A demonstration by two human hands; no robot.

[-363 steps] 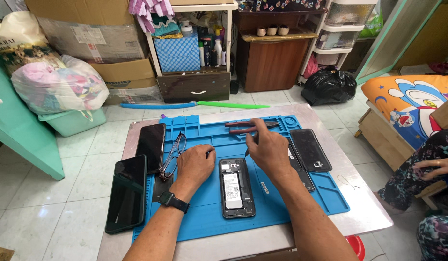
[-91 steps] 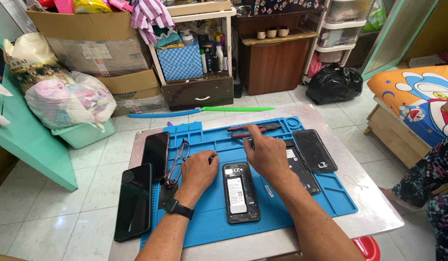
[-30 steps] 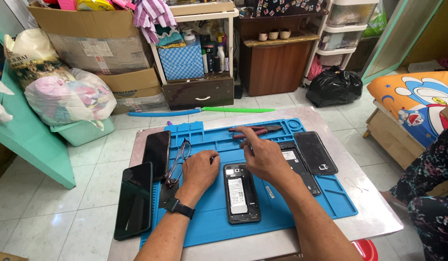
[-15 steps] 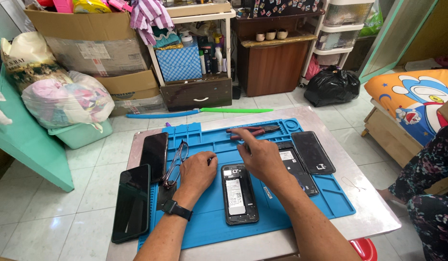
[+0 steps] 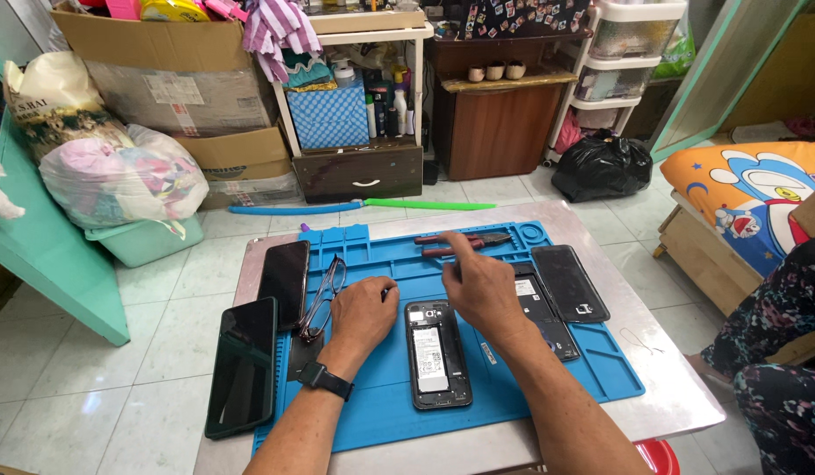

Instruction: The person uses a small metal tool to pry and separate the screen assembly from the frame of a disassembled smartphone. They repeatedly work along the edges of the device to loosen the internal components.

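Fingers: right hand (image 5: 479, 286) extended, nearer pliers (image 5: 460, 244) than before | left hand (image 5: 363, 310) curled, empty, unmoved

We sit in a home doubling as a phone-repair corner: blue mat (image 5: 513, 387), opened phones (image 5: 437, 354), cluttered shelf (image 5: 354, 97), cardboard boxes (image 5: 174, 79), tiled floor (image 5: 91, 396).

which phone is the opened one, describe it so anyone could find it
Start at the blue work mat on the small table. Between the left hand and right hand lies the opened phone: alone with no back cover, its pale battery showing.
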